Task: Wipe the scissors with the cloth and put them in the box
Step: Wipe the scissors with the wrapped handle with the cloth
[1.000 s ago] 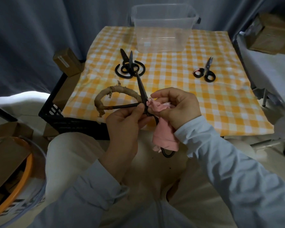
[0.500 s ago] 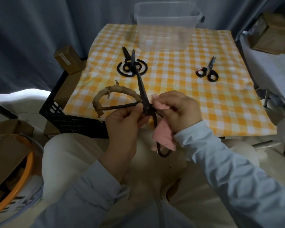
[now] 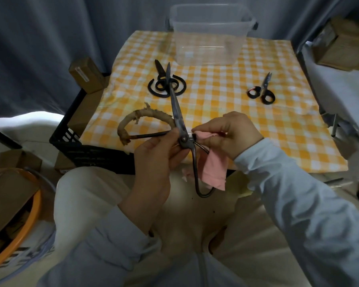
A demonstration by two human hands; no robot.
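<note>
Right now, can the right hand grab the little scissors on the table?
Probably not yet: the right hand pinches the pink cloth, though nothing lies between it and the little scissors.

Location: an improvised work station set up in a storage-type room.

Evidence:
- A grey curtain [image 3: 39,48] hangs in folds behind and to both sides of the station.
- The worktop [image 3: 257,141] is small. A yellow-and-white checked cloth covers it and hangs over its edges.
- A clear plastic box [image 3: 209,38] stands at the far edge.
- A black slatted crate [image 3: 87,150] sits against the worktop's left side.
- A carton [image 3: 85,74] rests above the crate. A larger carton [image 3: 344,44] sits at the right.
- An orange-rimmed tub [image 3: 27,230] stands at the lower left.
- A white-covered surface [image 3: 340,90] on a metal frame stands at the right.
- The person is seated, with knees at the near edge of the worktop.
</note>
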